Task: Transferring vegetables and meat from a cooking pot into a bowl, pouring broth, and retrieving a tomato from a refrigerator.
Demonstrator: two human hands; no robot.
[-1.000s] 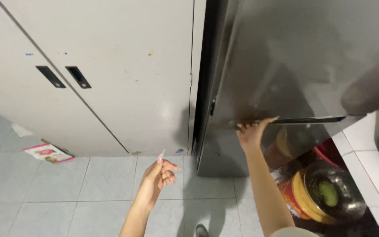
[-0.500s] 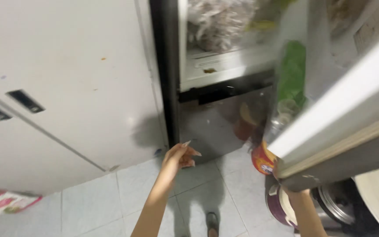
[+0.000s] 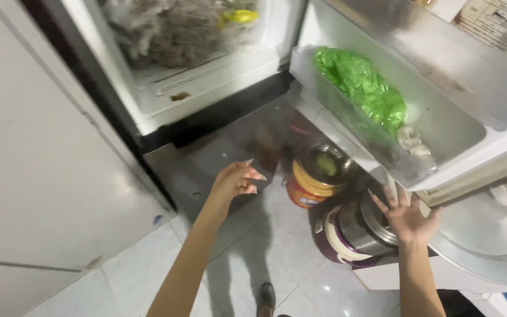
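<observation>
Hands hover free before an open refrigerator, seen from above the person's head. The left hand (image 3: 235, 181) sits near the middle of the scene, fingers loosely curled and holding nothing, in front of the dark lower refrigerator panel (image 3: 218, 149). The right hand (image 3: 407, 218), at about four o'clock from the left one, is spread wide with its palm out and is likewise empty, just beneath the swung-open refrigerator door (image 3: 441, 70). That door's shelf (image 3: 347, 123), at one o'clock from the left hand, carries a crumpled green plastic bag (image 3: 362, 85). At eleven o'clock, the open compartment (image 3: 183, 88) shows frosted, bagged contents too blurred to make out. Between the two hands, on the pale tiled floor (image 3: 148, 264), stands a round orange-and-yellow container (image 3: 309, 185) with something green inside it; just beside the right hand's fingertips sits a purple-and-steel cooker pot (image 3: 353, 232), though whether hand and pot touch cannot be told. A white cabinet (image 3: 42, 176) fills the nine o'clock side, and the tip of a dark shoe (image 3: 267, 295) shows at six o'clock.
</observation>
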